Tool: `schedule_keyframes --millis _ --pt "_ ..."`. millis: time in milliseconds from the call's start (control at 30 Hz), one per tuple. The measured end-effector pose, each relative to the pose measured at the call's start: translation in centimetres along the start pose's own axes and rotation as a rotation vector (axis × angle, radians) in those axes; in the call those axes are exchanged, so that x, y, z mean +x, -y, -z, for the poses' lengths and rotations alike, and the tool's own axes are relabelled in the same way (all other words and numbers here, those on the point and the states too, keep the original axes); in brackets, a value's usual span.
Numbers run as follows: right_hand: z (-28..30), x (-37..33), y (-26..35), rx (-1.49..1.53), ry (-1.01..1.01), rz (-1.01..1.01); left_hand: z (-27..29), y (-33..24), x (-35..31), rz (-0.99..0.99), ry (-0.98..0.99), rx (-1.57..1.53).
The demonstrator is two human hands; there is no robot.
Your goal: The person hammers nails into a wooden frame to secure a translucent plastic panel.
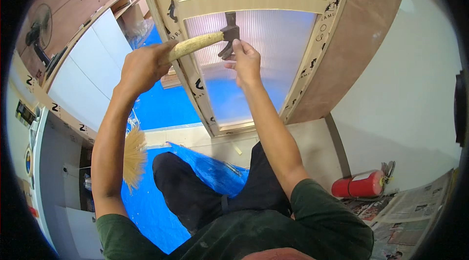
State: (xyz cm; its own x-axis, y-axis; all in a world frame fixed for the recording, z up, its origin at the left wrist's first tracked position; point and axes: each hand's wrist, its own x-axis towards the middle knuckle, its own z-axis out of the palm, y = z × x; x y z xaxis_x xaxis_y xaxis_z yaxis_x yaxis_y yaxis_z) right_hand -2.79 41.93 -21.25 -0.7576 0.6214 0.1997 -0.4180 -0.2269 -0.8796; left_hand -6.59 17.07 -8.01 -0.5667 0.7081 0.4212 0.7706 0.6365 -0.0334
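Observation:
A claw hammer (200, 44) with a pale wooden handle and a dark metal head is held up in front of a door (224, 7) with a light wood frame and ribbed translucent panels. My left hand (144, 69) is closed round the handle's end. At the other end, my right hand (248, 64) has its thumb and fingertips at the head, beside the claw, and appears to grip it. Whether something small is also between those fingers cannot be made out. Behind the hammer is the door's lower ribbed panel (264, 89).
Blue sheeting (151, 211) covers floor under my legs and beyond the doorway. A straw-coloured brush (134, 160) is beside my left forearm. On the right are a red fire extinguisher (359, 184) and newspapers (410, 221). White cabinets (90, 54) and a fan (39, 32) are at left.

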Motion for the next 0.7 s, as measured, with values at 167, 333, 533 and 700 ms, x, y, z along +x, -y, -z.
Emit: schedule_keyframes --millis 167,333,533,700 --pt "0.0 0.2 0.6 0.004 -0.003 -0.032 0.2 -0.1 0.3 -0.007 -0.021 -0.014" --pt "0.0 0.1 -0.3 0.008 0.015 -0.015 -0.7 0.7 0.1 0.019 0.037 -0.009" --pt "4.0 1.6 -1.6 -0.239 -0.157 0.164 -1.3 0.4 0.2 0.025 0.003 -0.082" --pt "6.3 3.9 8.7 -0.956 -0.438 1.0 -0.9 1.5 -0.5 -0.054 -0.016 -0.047"
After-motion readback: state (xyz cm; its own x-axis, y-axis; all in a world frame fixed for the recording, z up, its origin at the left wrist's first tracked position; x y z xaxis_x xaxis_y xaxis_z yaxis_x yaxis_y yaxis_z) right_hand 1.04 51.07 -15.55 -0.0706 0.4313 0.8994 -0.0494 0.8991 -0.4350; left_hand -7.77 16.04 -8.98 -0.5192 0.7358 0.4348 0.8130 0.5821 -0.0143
